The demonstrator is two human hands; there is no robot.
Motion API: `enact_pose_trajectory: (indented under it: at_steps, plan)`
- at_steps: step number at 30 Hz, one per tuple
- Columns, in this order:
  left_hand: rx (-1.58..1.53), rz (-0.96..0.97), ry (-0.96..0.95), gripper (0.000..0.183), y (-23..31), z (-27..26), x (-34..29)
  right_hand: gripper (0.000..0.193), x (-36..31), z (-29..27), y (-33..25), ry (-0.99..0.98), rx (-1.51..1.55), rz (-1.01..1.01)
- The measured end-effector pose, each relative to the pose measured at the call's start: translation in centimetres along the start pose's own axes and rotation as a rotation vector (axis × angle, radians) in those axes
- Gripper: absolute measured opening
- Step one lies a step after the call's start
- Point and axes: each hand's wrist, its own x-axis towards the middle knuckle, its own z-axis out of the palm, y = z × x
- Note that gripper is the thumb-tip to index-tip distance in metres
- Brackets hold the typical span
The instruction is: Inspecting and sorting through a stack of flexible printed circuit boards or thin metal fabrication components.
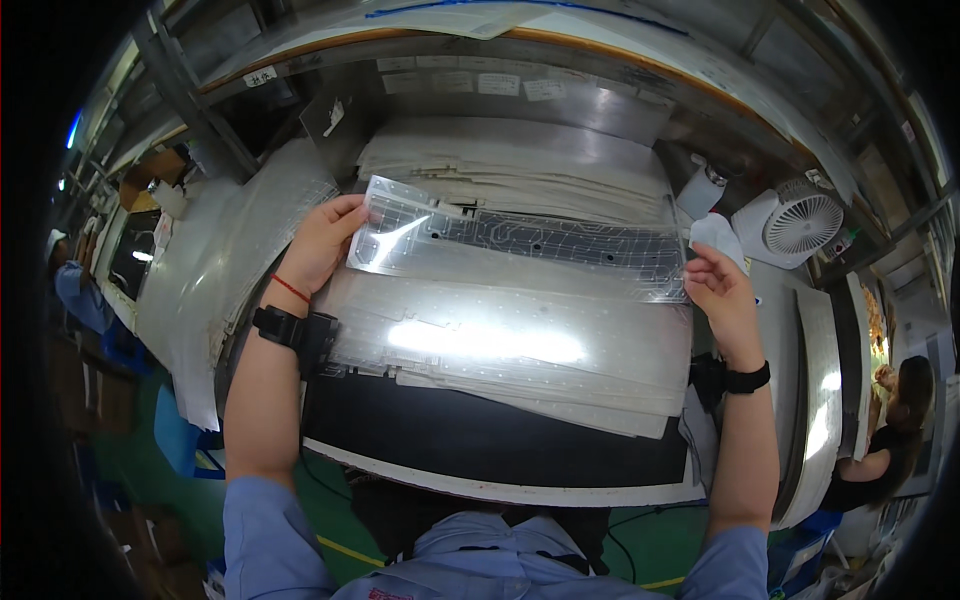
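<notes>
Between my two hands a clear plastic sheet [400,242] with printed line patterns is held up, its left end higher than its right. My left hand [325,240] pinches the left edge, and the fingers of my right hand [718,285] close on the right edge. Through the sheet a dark strip shows. Below it lies a stack of similar translucent sheets [500,370] on a black mat [500,430]. Behind the held sheet sits another stack of pale sheets [520,150], its edges uneven.
A white fan [800,222] and a white bottle [702,190] stand at the right back. More sheets [210,270] are piled on the left. A shelf [560,50] crosses above the far side. Co-workers [80,285] are at both sides.
</notes>
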Motion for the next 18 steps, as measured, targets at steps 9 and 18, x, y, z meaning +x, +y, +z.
enact_pose_trajectory:
  at_steps: [9, 18]
  plan:
    - [-0.134, 0.237, 0.035, 0.017, -0.2, -0.5, 0.1, 0.049, -0.2, -0.6, -0.8, -0.065, 0.034, -0.104]
    - [-0.073, -0.119, 0.035, 0.027, 0.9, 0.4, -0.4, 0.032, -0.1, -1.1, -0.4, -0.009, -0.148, 0.075]
